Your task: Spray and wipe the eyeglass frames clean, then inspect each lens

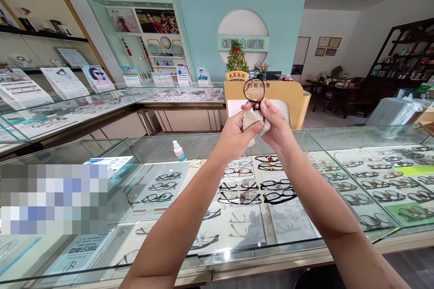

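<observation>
Both my hands are raised over the glass counter, close together. In them is a pair of black-rimmed glasses (254, 90), turned so that one round lens stands up above my fingers. A beige cloth (251, 117) wraps the lower part, so the other lens is hidden. My left hand (233, 133) is closed on the cloth, its thumb pressing the front. With its fingers at the base of the visible rim, my right hand (278, 124) grips the glasses, the cloth bunched against its palm.
A white spray bottle (179, 151) stands on the glass display counter (210, 142) to the left. Under the glass lie rows of spectacle frames (239, 197). Further back are another display case (183, 95) and a wooden reception desk (298, 99) with a plant (237, 59).
</observation>
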`<state>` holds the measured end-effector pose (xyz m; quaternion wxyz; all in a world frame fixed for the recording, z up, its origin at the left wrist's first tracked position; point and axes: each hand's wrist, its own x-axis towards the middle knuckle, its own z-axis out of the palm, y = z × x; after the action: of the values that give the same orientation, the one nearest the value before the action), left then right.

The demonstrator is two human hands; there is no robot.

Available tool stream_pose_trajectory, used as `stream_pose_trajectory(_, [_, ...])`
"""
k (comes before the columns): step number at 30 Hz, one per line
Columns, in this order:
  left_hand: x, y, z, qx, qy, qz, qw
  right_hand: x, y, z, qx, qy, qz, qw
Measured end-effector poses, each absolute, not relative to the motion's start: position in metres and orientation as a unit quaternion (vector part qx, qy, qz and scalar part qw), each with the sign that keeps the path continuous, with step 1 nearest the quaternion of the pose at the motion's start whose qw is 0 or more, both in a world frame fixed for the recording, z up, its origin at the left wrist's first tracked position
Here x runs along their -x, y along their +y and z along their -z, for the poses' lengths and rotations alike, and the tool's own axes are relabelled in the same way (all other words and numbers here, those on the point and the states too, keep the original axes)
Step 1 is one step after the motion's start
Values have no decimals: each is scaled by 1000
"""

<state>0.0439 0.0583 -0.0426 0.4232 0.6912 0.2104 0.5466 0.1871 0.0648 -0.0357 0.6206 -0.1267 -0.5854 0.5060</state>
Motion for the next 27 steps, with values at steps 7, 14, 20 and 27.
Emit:
stream_pose_trajectory(7, [-55,57,46,-651,206,-632,368,-173,62,38,106,-562,-518,636])
stream_pose_trajectory(14, [-64,60,51,-582,185,-704,362,-162,54,37,111,-550,-493,665])
stream_pose_trajectory(20, [-66,58,51,-579,168,-707,372,-164,51,35,146,-574,-479,648])
stream_pose_trajectory(27, [-50,65,46,-661,165,-587,438,-184,59,32,129,-584,-487,636])
